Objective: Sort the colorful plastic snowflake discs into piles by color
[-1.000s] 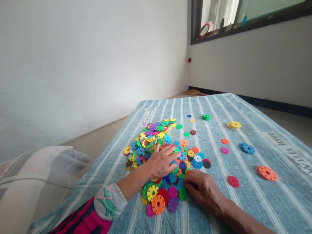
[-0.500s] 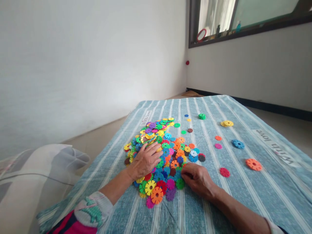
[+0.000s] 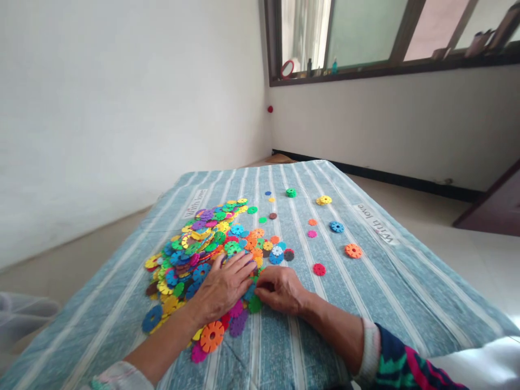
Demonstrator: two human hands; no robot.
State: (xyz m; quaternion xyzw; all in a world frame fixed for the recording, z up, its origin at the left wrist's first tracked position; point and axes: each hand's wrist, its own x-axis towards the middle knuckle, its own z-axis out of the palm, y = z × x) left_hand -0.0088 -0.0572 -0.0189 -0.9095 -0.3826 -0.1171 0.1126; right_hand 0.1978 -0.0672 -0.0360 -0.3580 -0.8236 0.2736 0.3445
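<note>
My left hand (image 3: 225, 284) lies palm down, fingers extended, on a heap of colorful notched discs (image 3: 199, 271) atop a striped blue cloth (image 3: 406, 292). Just beside it, my right hand (image 3: 280, 290) rests curled at the heap's right edge; whether its hidden fingertips grip a disc, I cannot tell. Farther right, a red disc (image 3: 319, 269), an orange disc (image 3: 353, 251) and a blue disc (image 3: 337, 227) lie apart.

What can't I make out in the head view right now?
Head view:
Part of the multicoloured heap of notched plastic discs: covered by the bare left hand.
Whether the bare right hand holds a disc: its own curl hides that.
Pale left cuff: cut off by the bottom edge.
</note>
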